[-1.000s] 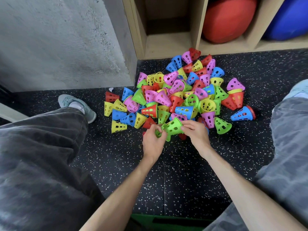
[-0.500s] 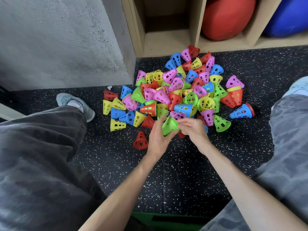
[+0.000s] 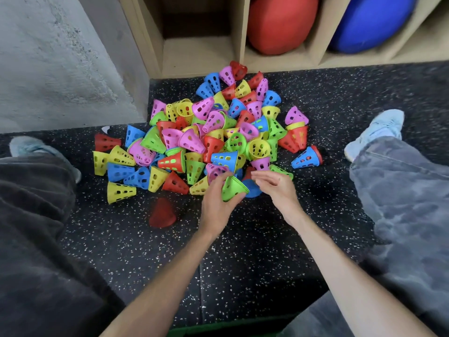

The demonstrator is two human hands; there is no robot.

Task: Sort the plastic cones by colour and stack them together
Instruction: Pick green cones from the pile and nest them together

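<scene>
- Black rubber floor [image 3: 243, 263] flecked with pale specks, seen from above; grey concrete wall [image 3: 60, 57] at upper left.
- Light wooden shelf unit [image 3: 240, 32] along the top edge, with a large red ball [image 3: 281, 23] in one compartment and a large blue ball [image 3: 371, 20] in the next to its right.
- Sprawling heap of small perforated plastic cones [image 3: 206, 132] on the floor in front of the shelf: pink, yellow, green, blue and red mixed, lying on their sides at all angles.
- Single blue perforated cone [image 3: 305, 158] with a red one nested at its wide end, lying on its side just right of the heap.
- Single red plastic cone [image 3: 162, 212], blurred, standing wide end down on the floor, apart from the heap on its near-left side.
- Left hand [image 3: 216, 205] at the near edge of the heap, fingers and thumb curled round a stack of green plastic cones [image 3: 233, 188], gripping it off the floor and tilted, narrow end up and left.
- Right hand [image 3: 279, 188] just beside the green stack, not touching it, fingers loosely bent and holding nothing.
- Blue cone [image 3: 252, 189] partly hidden between the two hands.
- Legs in grey trousers [image 3: 401, 203] spread on either side, with a pale blue shoe [image 3: 379, 127] at right and its pair [image 3: 26, 145] at left.
</scene>
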